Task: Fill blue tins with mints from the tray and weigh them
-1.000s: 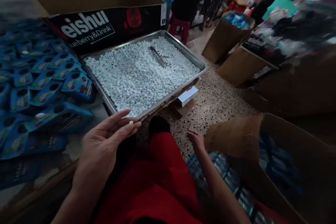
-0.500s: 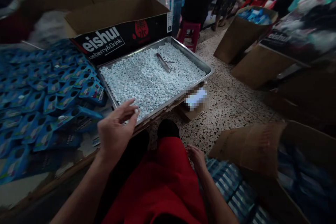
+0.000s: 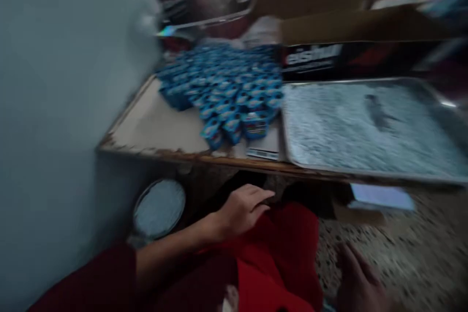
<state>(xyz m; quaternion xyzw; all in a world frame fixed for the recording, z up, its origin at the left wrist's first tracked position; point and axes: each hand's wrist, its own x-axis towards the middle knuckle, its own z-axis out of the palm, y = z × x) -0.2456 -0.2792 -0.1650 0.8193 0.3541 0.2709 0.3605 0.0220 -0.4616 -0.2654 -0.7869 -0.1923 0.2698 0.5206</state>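
My left hand [image 3: 243, 208] hovers over my red apron [image 3: 285, 248], just in front of the table edge. Its thumb and fingers are stretched out with a gap between them, and I see nothing held there. Low on the right, my right hand [image 3: 360, 280] is smeared by motion, so its grip is unclear. On the table [image 3: 153, 122], the metal tray [image 3: 446, 107] holds many small pale pellets [image 3: 329, 126]. A dark scoop-like tool [image 3: 376, 109], blurred, lies on them. Left of the tray stand many blue pouches [image 3: 226, 87] with dark round openings, packed close together.
Behind the tray is a black printed cardboard box [image 3: 310, 61]. A pale wall [image 3: 66, 107] rises at the left. Below the table stands a round bucket [image 3: 160, 208] with a pale top. A white rectangular object [image 3: 382, 196] sits under the tray's front edge, above a speckled floor [image 3: 413, 253].
The view has swung left, bringing the wall and bucket in. My left hand has left the tray's near corner, where a white pellet showed at its fingertips, and is now over my lap.
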